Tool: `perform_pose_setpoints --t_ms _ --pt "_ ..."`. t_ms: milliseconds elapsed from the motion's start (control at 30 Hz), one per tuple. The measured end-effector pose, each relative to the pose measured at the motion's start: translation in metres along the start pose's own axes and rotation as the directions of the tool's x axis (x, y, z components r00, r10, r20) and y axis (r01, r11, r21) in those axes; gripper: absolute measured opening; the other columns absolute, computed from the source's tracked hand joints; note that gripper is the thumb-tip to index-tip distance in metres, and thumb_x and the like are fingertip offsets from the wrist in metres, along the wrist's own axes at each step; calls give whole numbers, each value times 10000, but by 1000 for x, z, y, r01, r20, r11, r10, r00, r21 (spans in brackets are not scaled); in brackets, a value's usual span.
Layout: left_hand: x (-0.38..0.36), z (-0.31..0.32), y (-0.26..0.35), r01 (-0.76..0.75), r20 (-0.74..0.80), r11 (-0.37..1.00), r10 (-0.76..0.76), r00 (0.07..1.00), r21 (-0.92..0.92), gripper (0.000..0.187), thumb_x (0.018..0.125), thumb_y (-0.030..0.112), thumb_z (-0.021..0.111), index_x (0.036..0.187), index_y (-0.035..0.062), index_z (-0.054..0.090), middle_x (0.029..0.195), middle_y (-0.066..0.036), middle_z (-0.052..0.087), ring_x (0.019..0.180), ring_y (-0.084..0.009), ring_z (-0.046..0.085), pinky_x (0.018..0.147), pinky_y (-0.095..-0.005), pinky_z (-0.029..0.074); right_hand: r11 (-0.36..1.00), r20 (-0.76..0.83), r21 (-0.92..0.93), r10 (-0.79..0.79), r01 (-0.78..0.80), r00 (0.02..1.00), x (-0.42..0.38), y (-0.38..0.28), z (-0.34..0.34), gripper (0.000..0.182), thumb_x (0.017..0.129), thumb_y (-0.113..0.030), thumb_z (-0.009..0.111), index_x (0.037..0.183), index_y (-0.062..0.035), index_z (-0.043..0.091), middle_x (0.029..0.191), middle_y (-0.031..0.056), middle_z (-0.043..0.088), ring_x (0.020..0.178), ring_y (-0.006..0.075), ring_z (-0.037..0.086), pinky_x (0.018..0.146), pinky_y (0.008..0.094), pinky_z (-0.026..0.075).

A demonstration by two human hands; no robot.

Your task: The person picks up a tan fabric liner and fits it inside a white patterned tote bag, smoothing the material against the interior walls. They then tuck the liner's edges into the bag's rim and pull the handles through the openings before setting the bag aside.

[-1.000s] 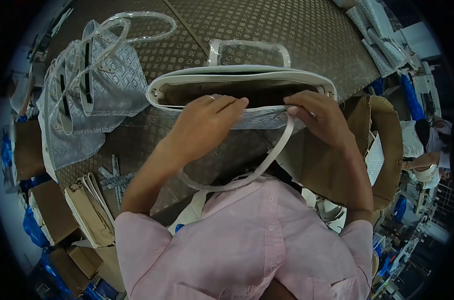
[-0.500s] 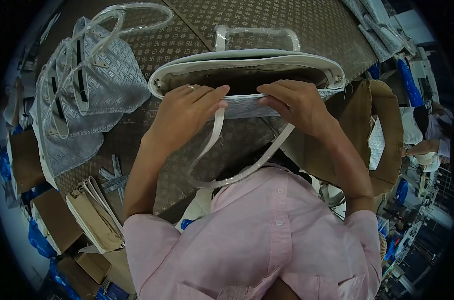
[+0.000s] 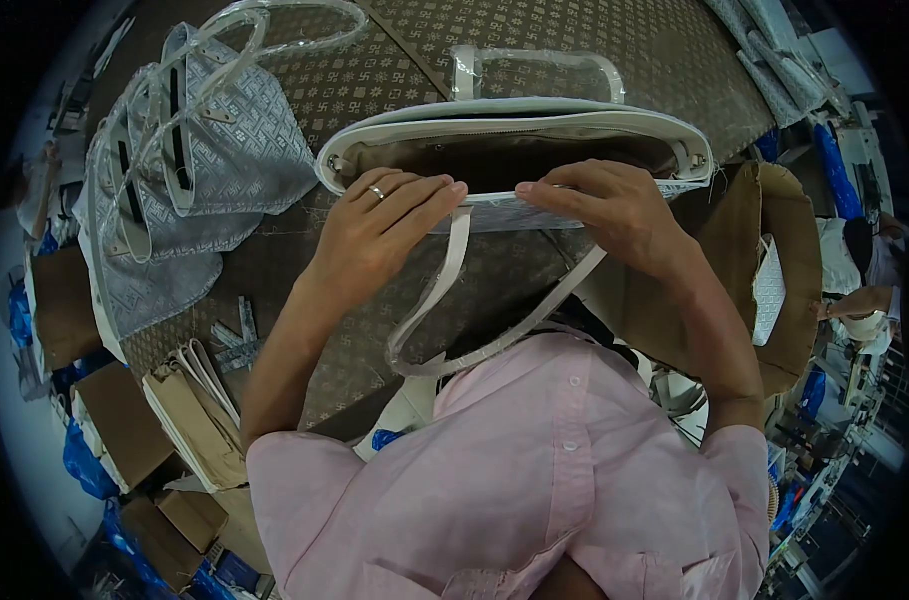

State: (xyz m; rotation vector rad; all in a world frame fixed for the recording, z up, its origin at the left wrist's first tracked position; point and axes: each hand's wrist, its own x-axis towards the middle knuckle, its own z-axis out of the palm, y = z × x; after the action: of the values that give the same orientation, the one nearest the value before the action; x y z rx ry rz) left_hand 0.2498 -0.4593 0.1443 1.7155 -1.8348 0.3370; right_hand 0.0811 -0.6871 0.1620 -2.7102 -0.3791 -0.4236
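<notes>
A handbag [image 3: 564, 216] in silvery patterned material with white trim stands on the table, its mouth open and its brown lining [image 3: 514, 155] showing. My left hand [image 3: 379, 230] grips the near rim left of the middle, fingers over the edge; a ring is on one finger. My right hand [image 3: 614, 215] holds the same rim right of the middle, with fingertips reaching inside. The near white strap [image 3: 444, 290] hangs in a loop toward my body. Behind the mouth, the far strap [image 3: 464, 75] stands up in clear plastic wrap.
Similar silver bags [image 3: 239, 130] with wrapped straps stand at the left of the patterned table [image 3: 394, 60]. An open cardboard box [image 3: 719, 240] is at the right. Fabric strips [image 3: 239, 340] and folded brown pieces [image 3: 194, 420] lie at the lower left. Another person's arm [image 3: 859, 303] shows far right.
The view has shifted, so the bag and table appear slightly further right. Both hands stay on the near rim; their fingers have changed position slightly along it.
</notes>
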Motion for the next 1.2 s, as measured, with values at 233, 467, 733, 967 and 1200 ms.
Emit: perform_pose_setpoints --t_ms 233,467,733,967,1200 --pt "2 -4 -2 14 15 1000 -14 1000 -9 408 742 44 639 1150 55 625 990 -52 641 849 -208 612 749 -333 486 999 -12 -39 -31 30 999 0 1 -3 593 677 86 625 1198 -197 621 969 55 641 821 236 632 693 331 535" --pt "-9 -21 -14 84 -3 996 -84 996 -7 360 768 -30 601 1119 39 642 955 -93 634 816 -256 603 714 -362 465 994 -30 113 11 -7 999 -16 19 -22 518 679 73 615 1157 -125 642 967 83 645 857 250 648 721 319 534" --pt "68 -5 13 262 585 964 -187 789 -45 192 925 169 531 995 11 614 817 -217 640 729 -396 619 603 -464 464 993 179 -116 58 -38 982 34 -8 20 216 825 -241 586 751 -46 644 625 121 628 642 328 643 564 416 498" --pt "69 -9 11 321 628 942 -309 714 99 205 944 211 498 948 19 572 730 -229 608 692 -421 605 589 -503 444 976 86 -39 215 -212 973 26 -9 0 254 798 -258 613 681 -40 672 635 151 630 662 334 646 584 426 504" --pt "49 -35 1 454 581 886 -420 697 96 321 973 298 437 1021 20 591 787 -247 598 740 -455 579 613 -473 426 965 4 -25 261 -261 965 28 -11 18 244 778 -270 634 713 -40 678 668 164 638 688 350 647 608 437 509"
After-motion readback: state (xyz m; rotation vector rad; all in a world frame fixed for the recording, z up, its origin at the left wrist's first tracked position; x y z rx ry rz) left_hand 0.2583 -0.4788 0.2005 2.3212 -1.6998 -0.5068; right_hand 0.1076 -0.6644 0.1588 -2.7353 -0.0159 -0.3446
